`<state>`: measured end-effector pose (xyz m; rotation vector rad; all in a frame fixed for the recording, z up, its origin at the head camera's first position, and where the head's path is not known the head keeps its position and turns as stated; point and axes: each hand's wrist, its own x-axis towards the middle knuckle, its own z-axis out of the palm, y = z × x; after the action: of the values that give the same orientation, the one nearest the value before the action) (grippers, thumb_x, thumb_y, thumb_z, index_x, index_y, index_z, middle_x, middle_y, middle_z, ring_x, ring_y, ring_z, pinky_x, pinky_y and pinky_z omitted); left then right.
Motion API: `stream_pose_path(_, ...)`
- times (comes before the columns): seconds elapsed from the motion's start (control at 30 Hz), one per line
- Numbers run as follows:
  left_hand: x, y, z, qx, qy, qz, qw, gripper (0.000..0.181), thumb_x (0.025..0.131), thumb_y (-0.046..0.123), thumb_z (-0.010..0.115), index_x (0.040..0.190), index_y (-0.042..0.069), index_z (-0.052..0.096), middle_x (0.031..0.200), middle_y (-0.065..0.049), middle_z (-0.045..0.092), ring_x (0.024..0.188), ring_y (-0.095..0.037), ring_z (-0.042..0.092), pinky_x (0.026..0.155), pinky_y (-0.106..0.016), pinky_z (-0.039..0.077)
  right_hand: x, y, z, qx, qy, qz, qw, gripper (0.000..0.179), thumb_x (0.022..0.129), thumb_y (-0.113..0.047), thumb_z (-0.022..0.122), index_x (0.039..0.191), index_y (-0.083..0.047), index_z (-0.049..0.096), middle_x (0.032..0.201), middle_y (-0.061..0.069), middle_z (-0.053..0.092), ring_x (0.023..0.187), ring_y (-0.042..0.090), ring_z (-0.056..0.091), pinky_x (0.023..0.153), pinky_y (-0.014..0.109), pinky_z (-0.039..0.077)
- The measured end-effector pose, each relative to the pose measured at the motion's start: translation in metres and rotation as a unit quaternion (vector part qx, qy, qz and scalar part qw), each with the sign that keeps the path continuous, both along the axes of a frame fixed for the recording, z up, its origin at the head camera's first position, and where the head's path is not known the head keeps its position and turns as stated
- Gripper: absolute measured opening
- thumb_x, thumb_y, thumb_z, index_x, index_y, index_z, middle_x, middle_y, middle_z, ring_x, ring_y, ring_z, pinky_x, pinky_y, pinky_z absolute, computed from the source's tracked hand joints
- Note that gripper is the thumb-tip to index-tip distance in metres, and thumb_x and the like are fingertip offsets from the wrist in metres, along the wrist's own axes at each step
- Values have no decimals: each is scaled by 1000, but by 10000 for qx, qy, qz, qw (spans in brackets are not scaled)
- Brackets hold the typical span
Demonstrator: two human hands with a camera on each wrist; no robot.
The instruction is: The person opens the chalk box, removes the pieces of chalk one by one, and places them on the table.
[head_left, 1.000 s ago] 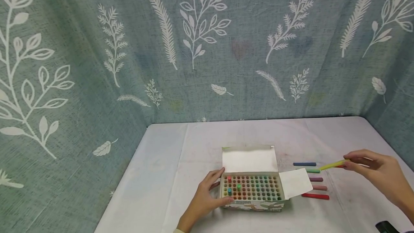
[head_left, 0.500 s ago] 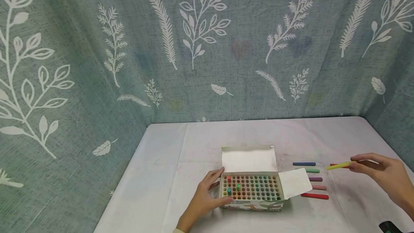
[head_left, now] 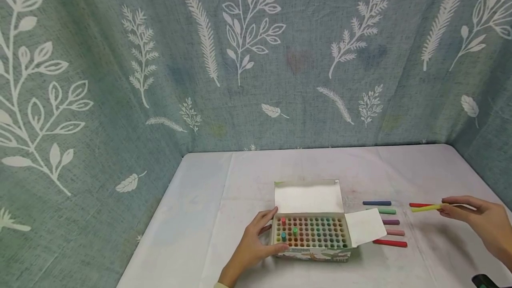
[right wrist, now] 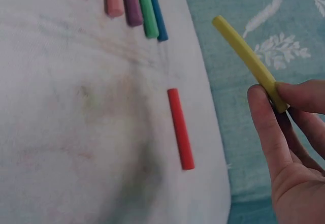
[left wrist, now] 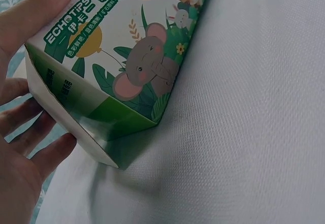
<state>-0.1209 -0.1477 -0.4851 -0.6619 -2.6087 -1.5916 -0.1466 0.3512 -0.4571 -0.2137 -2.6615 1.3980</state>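
My left hand (head_left: 253,238) grips the left end of an open cardboard chalk box (head_left: 316,255), thumb on the printed front and fingers against the side flap (left wrist: 68,125). Inside the box is a tray of round holes, where a red, a green and a blue chalk stick up near the left. At the right, my right hand (head_left: 478,219) pinches one end of a yellow chalk (right wrist: 249,64) between thumb and fingers, held above the table. Just beneath and behind that stick lies a red chalk (right wrist: 181,128).
Several chalks lie in a column right of the box: blue (head_left: 377,203), green (head_left: 387,211), purple (head_left: 391,222), pink (head_left: 396,232) and red (head_left: 390,243). The box's right flap (head_left: 366,226) covers some of their ends. A dark object (head_left: 482,281) shows at the lower right.
My right hand has moved right with the yellow chalk, away from the chalk column, and the stick now lies more level. The red chalk behind it shows more. My left hand has stayed put.
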Motion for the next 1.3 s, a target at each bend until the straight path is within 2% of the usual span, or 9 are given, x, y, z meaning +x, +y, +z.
stream_pose_path(0.13, 1, 1, 2, -5, 54, 11, 10000, 82, 68, 28, 76, 137, 21, 32, 127, 4, 39, 118, -18, 39, 92, -33, 44, -12, 21, -28, -105, -569, -294, 9979, 51, 85, -33, 57, 115, 7, 50, 79, -10, 62, 67, 3, 62, 60, 31, 50)
stream_pose_path(0.27, 6, 4, 16, 140, 57, -50, 9999, 80, 68, 23, 76, 136, 13, 34, 127, -5, 40, 117, -25, 40, 91, -40, 44, -26, 44, -61, -73, -1050, -575, 9928, 65, 79, -49, 57, 121, 1, 49, 88, 4, 66, 70, 1, 57, 76, 47, 44)
stream_pose_path(0.4, 11, 6, 30, 242, 15, -155, 9996, 79, 69, 19, 75, 135, 7, 34, 126, -11, 40, 116, -30, 40, 91, -44, 43, -32, 53, -77, -43, -1360, -804, 9874, 75, 76, -56, 56, 124, 1, 47, 112, 21, 55, 100, 27, 47, 86, 63, 30)
stream_pose_path(0.47, 12, 6, 32, 219, 29, -185, 9996, 79, 70, 19, 75, 135, 7, 33, 126, -12, 40, 115, -31, 41, 90, -43, 43, -33, 53, -78, -37, -1452, -880, 9855, 77, 76, -56, 55, 124, 3, 46, 122, 27, 44, 109, 40, 34, 89, 64, 26)
stream_pose_path(0.53, 13, 7, 33, 212, 28, -202, 9996, 78, 70, 19, 75, 135, 7, 33, 126, -12, 40, 115, -30, 41, 90, -43, 43, -32, 51, -78, -2, -1462, -869, 9854, 74, 78, -52, 56, 123, 5, 45, 124, 30, 39, 111, 42, 35, 91, 60, 30)
stream_pose_path(0.63, 13, 6, 33, 212, 33, -193, 9996, 78, 71, 19, 74, 136, 7, 33, 126, -12, 40, 115, -30, 41, 90, -43, 43, -30, 47, -78, 99, -1241, -729, 9895, 63, 83, -39, 57, 120, 10, 45, 120, 33, 41, 90, 28, 58, 79, 39, 50)
stream_pose_path(0.73, 13, 6, 33, 217, 40, -173, 9996, 77, 71, 20, 74, 135, 8, 34, 126, -12, 40, 116, -30, 40, 90, -43, 43, -29, 43, -76, 155, -986, -589, 9933, 53, 85, -28, 58, 117, 13, 46, 113, 35, 45, 65, 15, 63, 56, 23, 54)
stream_pose_path(0.87, 12, 6, 33, 190, 63, -171, 9997, 77, 71, 20, 74, 135, 8, 34, 126, -11, 40, 117, -30, 39, 90, -43, 44, -30, 42, -74, 286, -902, -585, 9938, 51, 85, -26, 58, 114, 14, 48, 105, 33, 50, 60, 10, 60, 53, 21, 53)
stream_pose_path(1.3, 12, 6, 34, 194, 41, -174, 9997, 77, 71, 20, 74, 135, 8, 34, 126, -11, 40, 116, -30, 41, 90, -43, 44, -34, 40, -73, 854, -1137, -744, 9870, 52, 82, -32, 61, 111, 10, 51, 79, 17, 59, 59, 20, 52, 43, 25, 45)
